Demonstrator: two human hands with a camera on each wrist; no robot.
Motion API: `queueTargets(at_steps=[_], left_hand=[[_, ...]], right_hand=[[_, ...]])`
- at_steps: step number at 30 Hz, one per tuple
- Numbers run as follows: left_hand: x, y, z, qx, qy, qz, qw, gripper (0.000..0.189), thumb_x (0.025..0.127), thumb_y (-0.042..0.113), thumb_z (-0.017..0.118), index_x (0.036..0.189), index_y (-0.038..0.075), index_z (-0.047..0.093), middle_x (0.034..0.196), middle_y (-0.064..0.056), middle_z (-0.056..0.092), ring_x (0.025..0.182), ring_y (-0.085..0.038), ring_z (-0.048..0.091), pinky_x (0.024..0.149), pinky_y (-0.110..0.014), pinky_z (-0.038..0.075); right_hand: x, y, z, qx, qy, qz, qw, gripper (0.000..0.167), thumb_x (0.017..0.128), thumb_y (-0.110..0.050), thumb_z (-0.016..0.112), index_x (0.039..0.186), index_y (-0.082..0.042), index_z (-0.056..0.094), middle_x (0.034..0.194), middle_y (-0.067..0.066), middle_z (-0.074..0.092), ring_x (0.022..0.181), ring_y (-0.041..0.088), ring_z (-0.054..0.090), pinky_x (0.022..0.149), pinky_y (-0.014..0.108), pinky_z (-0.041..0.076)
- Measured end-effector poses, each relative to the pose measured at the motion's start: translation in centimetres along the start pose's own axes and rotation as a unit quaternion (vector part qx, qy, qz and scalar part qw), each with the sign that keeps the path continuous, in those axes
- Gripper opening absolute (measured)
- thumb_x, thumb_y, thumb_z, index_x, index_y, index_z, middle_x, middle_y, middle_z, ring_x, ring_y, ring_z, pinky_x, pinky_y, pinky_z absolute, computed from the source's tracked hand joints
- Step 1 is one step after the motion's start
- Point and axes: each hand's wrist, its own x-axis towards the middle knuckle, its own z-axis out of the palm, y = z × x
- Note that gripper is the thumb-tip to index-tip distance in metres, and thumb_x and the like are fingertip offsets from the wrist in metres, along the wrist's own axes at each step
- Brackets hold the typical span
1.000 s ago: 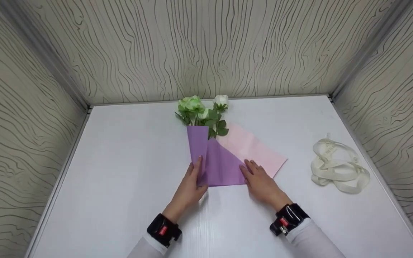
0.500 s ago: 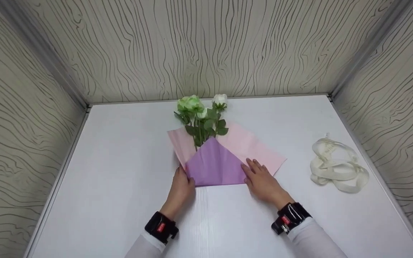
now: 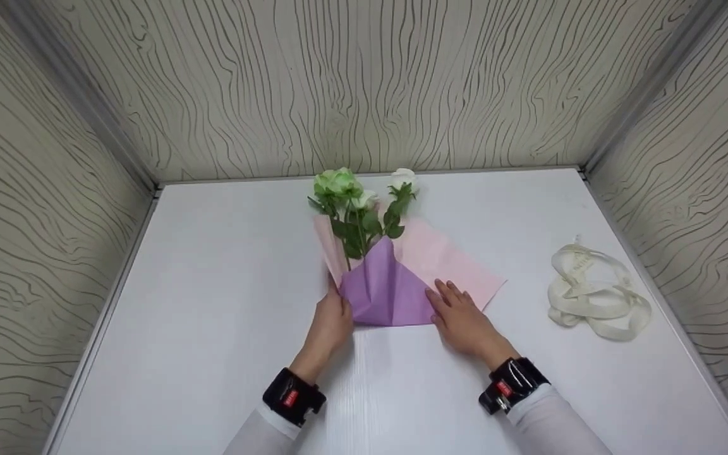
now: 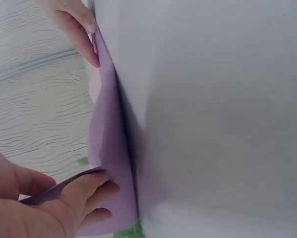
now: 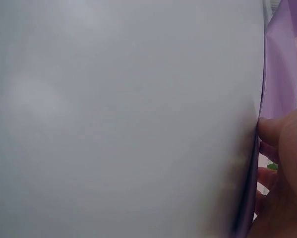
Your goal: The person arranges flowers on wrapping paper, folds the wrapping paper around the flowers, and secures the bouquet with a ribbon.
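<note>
A sheet of wrapping paper (image 3: pixel 411 300), purple outside and pink inside, lies with its lower part folded up over the flower stems. A green flower (image 3: pixel 339 182) and two white roses (image 3: pixel 404 180) with dark leaves stick out at the top. My left hand (image 3: pixel 329 328) pinches the paper's left side, tilting it up; in the left wrist view the thumb and fingers of that hand (image 4: pixel 49 208) lie on either side of the sheet. On the right corner of the fold rests my right hand (image 3: pixel 465 325), fingers extended over the paper. The stem ends are hidden beneath the fold.
A loose coil of cream ribbon (image 3: pixel 591 309) lies at the right on the white table (image 3: pixel 212 284). Wood-patterned panels (image 3: pixel 364 82) enclose the table at the back and sides.
My left hand let the raised left flap fall outward, then took its edge lower down and lifted it inward again. The right white rose shifted right. My right hand stays in place.
</note>
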Motion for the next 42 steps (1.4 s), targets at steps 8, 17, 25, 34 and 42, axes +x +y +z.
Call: queueTargets(at_steps=[8,17,25,34,42], left_hand=[[0.1,0.1,0.4,0.037,0.01,-0.007,0.9993,0.054,0.097,-0.002,0.043,0.144,-0.021,0.022,0.112,-0.035,0.061,0.086,-0.032,0.064,0.076,-0.047,0.053],[-0.4,-1.5,0.4,0.025,0.022,0.008,0.9994,0.059,0.088,-0.007,0.05,0.141,-0.021,0.028,0.123,-0.037,0.055,0.112,-0.043,0.058,0.092,-0.05,0.048],[-0.6,-2.2,0.2,0.025,0.002,-0.003,0.9997,0.056,0.088,-0.007,0.054,0.138,-0.02,0.033,0.122,-0.034,0.057,0.113,-0.039,0.058,0.092,-0.048,0.048],[-0.6,-2.5,0.0,0.031,-0.012,-0.014,0.9994,0.043,0.089,-0.006,0.052,0.13,-0.018,0.044,0.118,-0.029,0.06,0.112,-0.039,0.059,0.092,-0.047,0.048],[-0.5,-2.7,0.3,0.042,-0.016,-0.012,0.9989,0.042,0.091,-0.006,0.051,0.131,-0.018,0.043,0.116,-0.029,0.06,0.11,-0.039,0.06,0.092,-0.048,0.049]], right_hand=[[0.8,-1.1,-0.1,-0.04,0.018,-0.016,0.9989,0.048,0.099,-0.014,0.055,0.143,0.001,0.046,0.152,0.023,0.035,0.141,0.04,0.029,0.113,0.055,0.022],[3.3,-5.0,0.1,0.04,-0.021,-0.09,0.9949,0.05,0.101,-0.014,0.051,0.148,-0.002,0.04,0.154,0.016,0.035,0.141,0.03,0.032,0.113,0.043,0.027],[5.4,-6.0,0.6,0.045,-0.059,-0.081,0.994,0.056,0.104,-0.026,0.048,0.152,-0.003,0.032,0.157,0.015,0.029,0.144,0.029,0.026,0.115,0.042,0.022],[8.0,-5.5,0.3,0.077,-0.02,-0.107,0.9911,0.047,0.103,-0.01,0.045,0.145,0.009,0.038,0.149,0.027,0.036,0.137,0.041,0.034,0.113,0.049,0.026],[13.1,-4.0,-0.5,0.122,0.002,-0.009,0.9925,0.045,0.1,-0.01,0.045,0.142,0.006,0.044,0.141,0.032,0.042,0.125,0.053,0.041,0.107,0.057,0.032]])
